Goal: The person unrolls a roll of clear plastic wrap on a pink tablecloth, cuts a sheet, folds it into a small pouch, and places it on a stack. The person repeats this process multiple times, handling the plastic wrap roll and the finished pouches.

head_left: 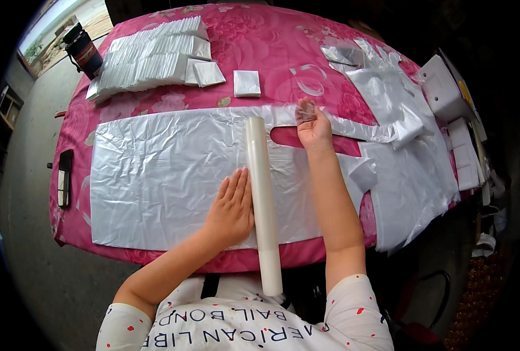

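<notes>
Where the pink, rose-patterned tablecloth (260, 41) spread widest, bowed by the lens and soft-looking, we had a long silvery plastic sheet (160, 175) laid flat along its near side. That sheet was thin, glossy and faintly see-through, roughly rectangular, its skin puckered with fine creases; its long axis ran left to right, the square-cut end pointing left and the right end narrowing into a strap (359, 128). Beyond that end slumped a loose heap of similar film (409, 193), rumpled and folded over itself. At the far left we saw tight rows of folded plastic packets (149, 64), their thin edges ridged like pages.

Across the sheet lay a smooth, milky-white tube (263, 205), a straight cylinder pointing away from us, slightly leftward, its near end overhanging the table edge. Our left hand (232, 207) lay flat on the film just left of it, fingers straight and pressed together, pinching nothing. Our right hand (314, 126) was turned palm up at the strap, shiny film over its bent fingers; we could not tell whether they pinched it. Smaller still were a dark cylindrical flask (85, 52) and one square folded packet (247, 83).
</notes>
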`<action>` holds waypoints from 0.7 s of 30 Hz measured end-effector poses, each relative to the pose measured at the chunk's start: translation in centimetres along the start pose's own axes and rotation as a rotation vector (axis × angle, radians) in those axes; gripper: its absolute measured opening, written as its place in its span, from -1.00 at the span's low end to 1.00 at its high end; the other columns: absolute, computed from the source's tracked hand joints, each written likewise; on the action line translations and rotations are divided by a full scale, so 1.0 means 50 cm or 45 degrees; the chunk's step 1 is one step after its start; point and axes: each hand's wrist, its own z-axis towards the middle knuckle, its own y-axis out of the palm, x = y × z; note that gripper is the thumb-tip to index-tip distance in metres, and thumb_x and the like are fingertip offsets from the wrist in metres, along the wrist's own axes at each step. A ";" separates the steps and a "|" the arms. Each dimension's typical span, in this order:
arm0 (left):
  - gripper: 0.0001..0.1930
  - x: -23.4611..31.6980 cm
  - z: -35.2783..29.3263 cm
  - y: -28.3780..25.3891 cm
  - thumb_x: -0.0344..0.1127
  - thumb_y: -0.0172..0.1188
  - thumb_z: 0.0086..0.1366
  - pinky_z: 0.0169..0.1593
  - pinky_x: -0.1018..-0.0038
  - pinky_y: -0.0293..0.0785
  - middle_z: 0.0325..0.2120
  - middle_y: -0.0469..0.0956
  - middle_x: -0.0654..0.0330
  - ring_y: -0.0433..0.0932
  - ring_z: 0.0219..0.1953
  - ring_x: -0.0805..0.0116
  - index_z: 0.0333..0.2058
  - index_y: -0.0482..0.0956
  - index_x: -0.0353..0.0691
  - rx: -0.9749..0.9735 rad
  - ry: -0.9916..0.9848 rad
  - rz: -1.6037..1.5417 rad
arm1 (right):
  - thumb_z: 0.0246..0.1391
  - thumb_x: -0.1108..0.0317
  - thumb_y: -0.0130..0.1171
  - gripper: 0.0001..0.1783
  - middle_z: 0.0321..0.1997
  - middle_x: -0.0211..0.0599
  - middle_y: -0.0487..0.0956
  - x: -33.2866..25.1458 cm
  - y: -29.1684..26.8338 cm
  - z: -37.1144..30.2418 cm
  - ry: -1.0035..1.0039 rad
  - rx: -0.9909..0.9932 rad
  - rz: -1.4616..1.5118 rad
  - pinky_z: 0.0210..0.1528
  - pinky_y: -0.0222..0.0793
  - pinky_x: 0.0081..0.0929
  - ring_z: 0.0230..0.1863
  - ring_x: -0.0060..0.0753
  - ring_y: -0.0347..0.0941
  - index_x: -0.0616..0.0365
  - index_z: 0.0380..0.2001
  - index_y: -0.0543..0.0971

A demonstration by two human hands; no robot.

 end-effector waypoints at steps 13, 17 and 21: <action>-0.39 -0.007 -0.007 0.009 -0.23 -0.22 0.19 0.31 0.16 -0.17 0.19 0.07 -0.22 0.00 0.28 -0.05 0.14 0.09 -0.56 -0.029 -0.008 0.050 | 0.27 0.26 -0.24 -0.57 0.07 -0.17 0.42 -0.144 0.219 -0.135 -0.576 -0.325 -0.594 0.19 0.17 -0.35 0.08 -0.30 0.36 0.26 0.12 0.22; -0.42 -0.002 -0.007 0.006 -0.25 -0.23 0.22 0.30 0.15 -0.17 0.20 0.06 -0.22 -0.02 0.29 -0.05 0.14 0.09 -0.57 0.042 0.001 -0.033 | 0.23 0.27 -0.09 -0.65 -0.01 -0.29 0.50 0.172 0.307 -0.248 -0.450 -0.917 -1.136 0.07 0.21 -0.62 -0.01 -0.49 0.39 0.24 -0.03 0.45; -0.40 -0.014 -0.005 0.051 -0.21 -0.22 0.21 0.31 0.14 -0.17 0.20 0.05 -0.23 -0.02 0.29 -0.05 0.14 0.10 -0.56 0.167 0.062 0.107 | 0.17 0.27 -0.08 -0.59 0.06 0.05 0.40 0.474 0.278 -0.385 -0.248 -1.227 -1.651 0.22 0.04 -0.30 0.19 -0.03 0.21 0.25 0.03 0.39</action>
